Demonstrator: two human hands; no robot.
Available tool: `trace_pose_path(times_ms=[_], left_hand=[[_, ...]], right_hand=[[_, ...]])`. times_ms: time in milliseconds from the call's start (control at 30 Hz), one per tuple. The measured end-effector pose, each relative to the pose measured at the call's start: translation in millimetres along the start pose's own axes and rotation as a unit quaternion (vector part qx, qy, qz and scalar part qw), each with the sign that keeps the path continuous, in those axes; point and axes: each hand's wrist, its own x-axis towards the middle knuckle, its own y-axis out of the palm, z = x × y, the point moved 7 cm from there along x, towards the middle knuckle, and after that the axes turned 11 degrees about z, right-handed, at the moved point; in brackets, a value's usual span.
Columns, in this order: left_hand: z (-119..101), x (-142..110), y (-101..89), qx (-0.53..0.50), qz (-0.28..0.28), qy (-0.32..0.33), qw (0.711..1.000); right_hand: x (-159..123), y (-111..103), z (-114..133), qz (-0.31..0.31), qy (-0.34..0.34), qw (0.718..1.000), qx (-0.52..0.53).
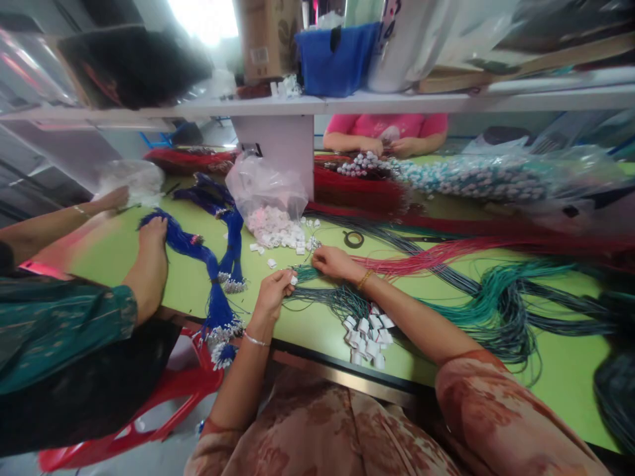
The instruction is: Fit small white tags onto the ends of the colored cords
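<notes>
My left hand [274, 291] is closed in a pinch around a small white plastic connector [294, 280], above the green tabletop. Just right of it and a little farther back, my right hand [337, 262] has its fingers bent together at the ends of some thin wires; what lies between the fingertips is hidden. Green and dark wires [317, 294] run beneath and beside both hands. Close to my right forearm lies a cluster of wires ending in white connectors [367, 337]. Behind my hands, loose white connectors [278, 227] spill from a clear plastic bag [268, 185].
Left, a co-worker's hand [153, 231] rests by blue wire bundles [218, 311]. A tape roll [353, 238] and dark scissors [426, 238] lie behind my right arm. Red wires [446, 254] and green wires [501, 284] stretch right. Across the table sits another person [387, 132], below a shelf [446, 102].
</notes>
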Motion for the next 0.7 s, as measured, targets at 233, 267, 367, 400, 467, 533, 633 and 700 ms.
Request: trace_pose_path(times_ms=[233, 267, 367, 400, 467, 533, 633, 700], left_hand=[[-1, -2, 4.1, 0.005, 0.010, 0.011, 1.000], [-1, -2, 4.6, 0.004, 0.012, 0.012, 1.000], [-1, -3, 7.3, 0.006, 0.020, 0.013, 1.000], [-2, -4, 8.2, 0.007, 0.022, 0.013, 1.000], [-3, -4, 10.2, 0.007, 0.024, 0.011, 1.000], [-4, -4, 12.8, -0.001, 0.023, 0.010, 1.000], [-8, -3, 17.8, -0.013, 0.025, 0.020, 0.999], [-8, -4, 21.8, -0.014, 0.034, 0.026, 0.999]], right_hand=[[7, -4, 16, 0.037, -0.082, 0.996, -0.024], [6, -6, 16, 0.051, -0.099, 0.994, -0.002], [4, -24, 4, 0.031, -0.059, 0.998, 0.023], [2, -33, -1, 0.011, -0.027, 0.999, 0.019], [0, -48, -5, -0.028, 0.023, 0.999, 0.020], [-1, -56, 5, -0.047, 0.020, 0.998, 0.034], [6, -56, 30, -0.031, -0.010, 0.999, -0.002], [10, -53, 34, -0.008, 0.040, 0.997, -0.066]])
